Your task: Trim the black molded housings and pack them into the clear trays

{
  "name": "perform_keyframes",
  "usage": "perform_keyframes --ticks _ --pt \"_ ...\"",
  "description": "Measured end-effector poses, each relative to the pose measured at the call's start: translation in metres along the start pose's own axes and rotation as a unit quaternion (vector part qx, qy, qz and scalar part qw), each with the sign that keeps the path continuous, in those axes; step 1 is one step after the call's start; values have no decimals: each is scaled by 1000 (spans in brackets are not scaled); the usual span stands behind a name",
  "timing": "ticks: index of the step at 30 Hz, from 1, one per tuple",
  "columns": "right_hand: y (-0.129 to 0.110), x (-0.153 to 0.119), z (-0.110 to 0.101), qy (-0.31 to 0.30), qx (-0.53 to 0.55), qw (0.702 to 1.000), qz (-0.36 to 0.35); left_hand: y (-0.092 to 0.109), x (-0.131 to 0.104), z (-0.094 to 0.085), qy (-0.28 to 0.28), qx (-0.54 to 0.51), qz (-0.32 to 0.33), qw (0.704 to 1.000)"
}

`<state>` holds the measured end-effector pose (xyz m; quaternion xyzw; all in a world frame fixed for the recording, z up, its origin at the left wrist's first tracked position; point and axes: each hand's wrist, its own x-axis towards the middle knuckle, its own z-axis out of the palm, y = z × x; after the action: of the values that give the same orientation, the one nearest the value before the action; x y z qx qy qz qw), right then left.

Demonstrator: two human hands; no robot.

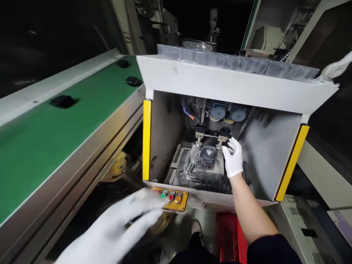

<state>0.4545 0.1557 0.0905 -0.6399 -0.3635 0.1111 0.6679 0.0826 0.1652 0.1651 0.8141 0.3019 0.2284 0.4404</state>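
My right hand [233, 157], in a white glove, reaches into the machine's opening. Its fingers are curved and spread, with nothing seen between them. Just left of it, a dark square part [208, 157] with a pale triangular mark sits on the fixture [195, 167]. Two clamps with black tops [200, 127] stand behind that part. My left hand [118, 220], also white-gloved and blurred by motion, is at the lower left. Its fingers stretch towards a yellow button box [178, 206] with green, red and orange buttons, and overlap its left end. Whether they touch it, I cannot tell.
A green conveyor belt [90, 110] on the left carries several black parts [63, 101]. Yellow safety strips [146, 139] flank the machine opening. Round grey discs [218, 113] sit at its back. Clear plastic trays [236, 61] lie on top. A red crate [231, 238] stands below.
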Motion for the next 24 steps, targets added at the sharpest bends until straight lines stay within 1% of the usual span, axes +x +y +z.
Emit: perform_keyframes --ticks 1,2,4,5,7,8,9,11,13,14,15,16,18,20,22,24 --pt "10 27 1 11 5 1000 12 -4 42 11 8 3 -3 1000" --pt "18 50 3 6 11 1000 23 -9 84 22 21 0 -18 1000" --pt "30 84 8 -45 27 998 41 -19 164 38 75 -57 -28 995" --pt "34 96 8 -81 36 995 49 -25 200 44 78 -115 -39 990" --pt "36 113 7 -150 50 985 63 -37 260 52 46 -170 -45 983" --pt "35 118 5 -179 53 980 67 -42 283 53 20 -193 -49 980" --pt "33 123 3 -209 54 974 69 -46 301 54 -10 -209 -52 976" --pt "28 129 0 -278 58 956 71 -53 324 54 -74 -247 -59 964" --pt "21 132 1 -340 67 934 89 -57 334 54 -132 -286 -62 947" --pt "19 133 3 -350 68 929 100 -58 335 55 -151 -305 -62 938" --pt "17 132 5 -343 68 931 104 -60 336 57 -158 -324 -61 931" --pt "17 131 8 -322 69 939 100 -61 335 59 -154 -342 -60 925" --pt "17 128 12 -279 76 954 79 -62 334 64 -125 -371 -59 918" --pt "19 125 14 -278 77 955 72 -61 334 67 -110 -383 -62 915" --pt "20 125 14 -287 58 952 84 -58 334 66 -123 -381 -71 914" --pt "21 125 13 -279 47 955 86 -55 336 63 -129 -378 -74 914"
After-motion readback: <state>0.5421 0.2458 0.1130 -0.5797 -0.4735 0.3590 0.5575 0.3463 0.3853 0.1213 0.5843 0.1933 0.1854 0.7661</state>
